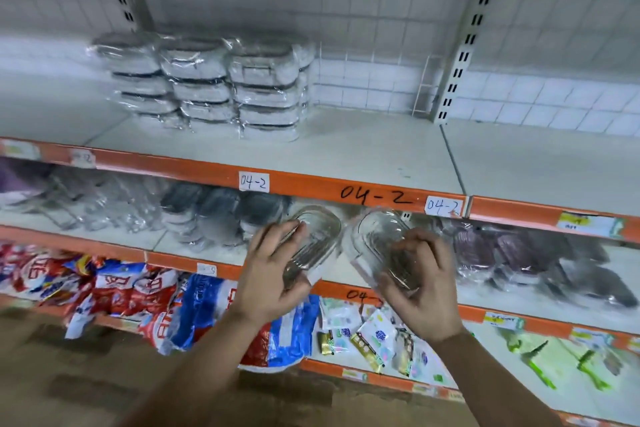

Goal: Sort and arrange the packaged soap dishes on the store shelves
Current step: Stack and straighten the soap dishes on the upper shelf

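The left soap dish [313,243] and right soap dish [381,243] are clear, glossy, ribbed plastic, the stacked grey dishes [207,83] wear crinkly shiny film, the shelf board [363,152] looks like matt pale painted metal with a smooth orange edge strip [311,184], paper label [254,181] and glossy printed bags [138,291] below.

Place: a shop aisle, stocked for sale.
Shelving: orange shelf edge [311,184] hand-marked "04-2"; slotted metal upright [464,55] above it.
Stock: wrapped soap dishes [204,80] stacked above that edge; bagged goods [138,291] below it.
Labels: price tag [585,224] farther right along that edge.
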Motion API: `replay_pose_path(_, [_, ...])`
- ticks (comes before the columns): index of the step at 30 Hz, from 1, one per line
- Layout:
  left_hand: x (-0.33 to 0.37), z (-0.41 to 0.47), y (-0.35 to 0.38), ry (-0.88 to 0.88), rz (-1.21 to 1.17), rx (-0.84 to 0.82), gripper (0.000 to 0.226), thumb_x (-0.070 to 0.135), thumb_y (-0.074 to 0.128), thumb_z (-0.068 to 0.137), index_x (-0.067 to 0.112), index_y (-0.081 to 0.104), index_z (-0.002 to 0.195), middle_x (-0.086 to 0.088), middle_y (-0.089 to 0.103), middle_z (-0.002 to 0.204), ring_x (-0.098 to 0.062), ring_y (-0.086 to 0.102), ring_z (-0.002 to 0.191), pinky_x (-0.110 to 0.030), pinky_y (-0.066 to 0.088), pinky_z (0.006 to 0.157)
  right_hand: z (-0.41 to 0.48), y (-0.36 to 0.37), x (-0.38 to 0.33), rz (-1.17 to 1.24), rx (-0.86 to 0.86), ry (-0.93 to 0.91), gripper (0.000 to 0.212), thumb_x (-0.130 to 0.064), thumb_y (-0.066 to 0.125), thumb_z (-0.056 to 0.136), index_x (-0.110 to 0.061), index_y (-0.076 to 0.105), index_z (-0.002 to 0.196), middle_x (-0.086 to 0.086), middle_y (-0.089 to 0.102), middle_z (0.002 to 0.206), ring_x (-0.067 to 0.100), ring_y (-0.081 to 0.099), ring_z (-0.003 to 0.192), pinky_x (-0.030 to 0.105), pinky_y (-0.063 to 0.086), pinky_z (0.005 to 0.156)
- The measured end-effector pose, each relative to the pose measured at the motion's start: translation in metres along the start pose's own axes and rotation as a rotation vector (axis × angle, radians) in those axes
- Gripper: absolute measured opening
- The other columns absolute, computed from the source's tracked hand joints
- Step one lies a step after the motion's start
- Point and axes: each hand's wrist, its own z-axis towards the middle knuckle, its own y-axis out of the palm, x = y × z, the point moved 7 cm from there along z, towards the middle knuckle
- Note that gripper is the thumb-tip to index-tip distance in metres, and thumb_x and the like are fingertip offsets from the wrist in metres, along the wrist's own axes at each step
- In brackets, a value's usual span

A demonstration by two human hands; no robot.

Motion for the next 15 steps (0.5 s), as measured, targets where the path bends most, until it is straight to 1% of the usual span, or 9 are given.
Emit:
replay_pose_path(1, [-0.002,0.008,-0.010,0.011,0.013,0.018,0.070,0.030,0.054,0.068,0.004,0.057,0.134,-0.011,0.053,0.131,-0.026,0.046,0.118,-0.025,0.031,0.105,0.010,0.000,-0.006,-0.010,0.012,-0.022,0.040,-0.042,0.066,0.078,-0.013,0.064,0.105,-0.006,0.045,0.121,0.016,0.048,0.114,0.020,0.036,0.099])
replay_pose_path(2, [-0.004,0.016,-0.019,0.018,0.029,0.027,0.069,0.029,0.053,0.068,0.003,0.059,0.132,-0.012,0.054,0.131,-0.027,0.047,0.118,-0.028,0.034,0.105,0.019,0.001,-0.010,-0.021,0.013,-0.032,0.040,-0.043,0.065,0.079,-0.012,0.063,0.106,-0.004,0.046,0.121,0.017,0.048,0.114,0.022,0.037,0.098])
replay_pose_path(5, [-0.020,0.041,-0.041,-0.011,0.101,0.018,0.067,0.031,0.050,0.070,0.002,0.062,0.129,-0.015,0.056,0.131,-0.030,0.048,0.119,-0.037,0.039,0.103,0.048,0.011,-0.009,-0.088,-0.028,-0.012,0.047,-0.048,0.064,0.080,-0.010,0.063,0.109,0.003,0.048,0.125,0.022,0.048,0.119,0.033,0.041,0.099])
replay_pose_path(7, [-0.038,0.055,-0.049,-0.061,0.153,-0.013,0.068,0.034,0.048,0.073,0.003,0.061,0.131,-0.016,0.054,0.132,-0.031,0.046,0.121,-0.042,0.040,0.103,0.066,0.020,-0.005,-0.120,-0.050,-0.011,0.051,-0.050,0.063,0.080,-0.010,0.064,0.112,0.004,0.048,0.126,0.024,0.049,0.119,0.036,0.042,0.100])
replay_pose_path(10, [-0.067,0.073,-0.056,-0.124,0.211,-0.073,0.070,0.039,0.044,0.075,0.007,0.057,0.136,-0.017,0.051,0.134,-0.035,0.047,0.122,-0.050,0.043,0.103,0.093,0.034,0.000,-0.165,-0.066,-0.024,0.051,-0.049,0.062,0.079,-0.012,0.065,0.115,0.007,0.052,0.125,0.029,0.052,0.116,0.046,0.046,0.098])
replay_pose_path(13, [-0.091,0.090,-0.058,-0.140,0.195,-0.114,0.069,0.037,0.041,0.075,0.008,0.058,0.135,-0.017,0.051,0.135,-0.035,0.046,0.123,-0.052,0.042,0.104,0.118,0.048,0.005,-0.213,-0.068,-0.037,0.049,-0.049,0.058,0.079,-0.014,0.069,0.112,0.007,0.059,0.122,0.032,0.052,0.116,0.049,0.044,0.098])
replay_pose_path(15, [-0.103,0.102,-0.057,-0.121,0.175,-0.154,0.068,0.038,0.041,0.076,0.010,0.056,0.135,-0.015,0.049,0.138,-0.035,0.046,0.126,-0.055,0.041,0.105,0.135,0.057,0.003,-0.264,-0.051,-0.054,0.045,-0.049,0.056,0.080,-0.017,0.073,0.107,0.003,0.066,0.115,0.037,0.052,0.116,0.052,0.044,0.098])
